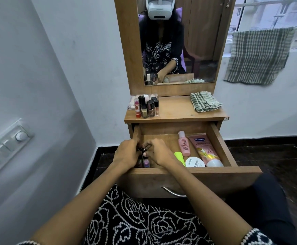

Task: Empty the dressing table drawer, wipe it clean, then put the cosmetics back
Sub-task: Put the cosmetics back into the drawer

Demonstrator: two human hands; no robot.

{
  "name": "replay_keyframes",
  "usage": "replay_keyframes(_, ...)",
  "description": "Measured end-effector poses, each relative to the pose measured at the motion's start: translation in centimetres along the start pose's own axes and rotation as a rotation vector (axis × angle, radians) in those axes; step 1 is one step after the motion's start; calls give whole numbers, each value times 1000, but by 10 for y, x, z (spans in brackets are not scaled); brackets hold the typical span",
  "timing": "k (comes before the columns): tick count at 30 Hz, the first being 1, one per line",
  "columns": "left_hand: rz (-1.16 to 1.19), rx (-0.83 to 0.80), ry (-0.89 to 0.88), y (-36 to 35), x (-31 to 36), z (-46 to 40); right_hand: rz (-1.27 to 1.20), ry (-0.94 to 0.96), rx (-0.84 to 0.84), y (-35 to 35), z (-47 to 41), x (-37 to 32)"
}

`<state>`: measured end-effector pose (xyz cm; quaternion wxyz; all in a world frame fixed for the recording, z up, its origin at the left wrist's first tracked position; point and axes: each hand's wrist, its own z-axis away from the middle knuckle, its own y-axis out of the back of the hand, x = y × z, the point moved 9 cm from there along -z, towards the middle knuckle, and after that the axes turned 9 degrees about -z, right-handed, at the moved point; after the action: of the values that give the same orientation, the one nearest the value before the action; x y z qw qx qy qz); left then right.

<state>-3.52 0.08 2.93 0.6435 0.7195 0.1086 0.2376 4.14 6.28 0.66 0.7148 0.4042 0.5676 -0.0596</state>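
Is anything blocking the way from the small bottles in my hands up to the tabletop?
Nothing visible. Both hands grip small bottles at the drawer's left end; the tabletop is bare between the nail polish cluster and folded cloth.

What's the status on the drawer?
Both hands, left hand and right hand, gathering small bottles at drawer left. Vaseline tube, pink bottle, jar remain inside. Cloth waiting on top. Nothing blocking.

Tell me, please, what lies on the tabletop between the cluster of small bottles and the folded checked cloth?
Nothing: the head view shows bare wood between the small bottles and the checked cloth.
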Motion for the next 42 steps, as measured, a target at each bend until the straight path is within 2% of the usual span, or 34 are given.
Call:
replay_keyframes(13, -10, 48, -5, 11, 7, 3, -72, 34, 31, 3, 0, 4)
replay_keyframes(21, 43, 290, -14, 46, 17, 8, -189, 215, 318, 34, 10, -13)
replay_keyframes(25, 118, 415, 7, 69, 10, 11, -262, 244, 456, 50, 17, -18)
replay_keyframes(30, 209, 536, 57, 107, -4, 1, -167, 265, 561, 72, 10, -45)
replay_keyframes(33, 175, 561, 73, 126, -7, -19, -13, 303, 583, 91, -9, -77)
replay_keyframes(39, -72, 403, 87, 126, 7, -69, 355, 321, 461, 99, -52, -117)
replay_keyframes(42, -132, 329, 78, 117, 13, -85, 431, 309, 393, 93, -63, -117)
